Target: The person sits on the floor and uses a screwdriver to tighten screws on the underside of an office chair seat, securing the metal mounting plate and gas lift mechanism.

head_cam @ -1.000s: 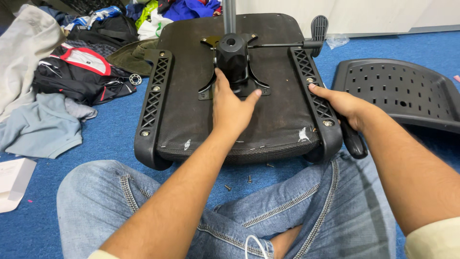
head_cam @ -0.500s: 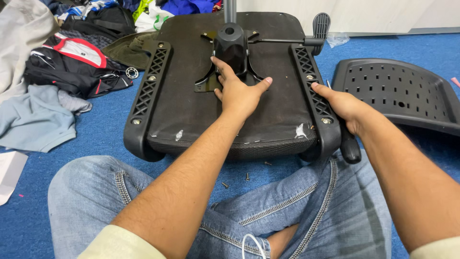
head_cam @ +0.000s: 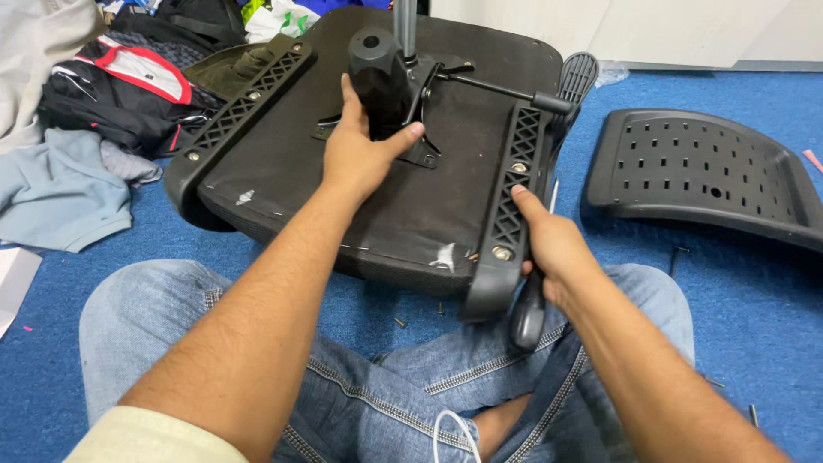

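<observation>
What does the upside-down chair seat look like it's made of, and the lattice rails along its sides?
Chair seat: its underside looks like dark matte fabric over a board, with white stitches and scuffs along its edge. Lattice rails: probably moulded black plastic, slightly glossy, fixed with metal bolts. The right hand grips one; the left hand grips the central mechanism.

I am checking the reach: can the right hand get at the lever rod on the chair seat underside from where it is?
Probably yes. The right hand grips the armrest bracket, and the lever rod lies just beyond with nothing between them.
</observation>
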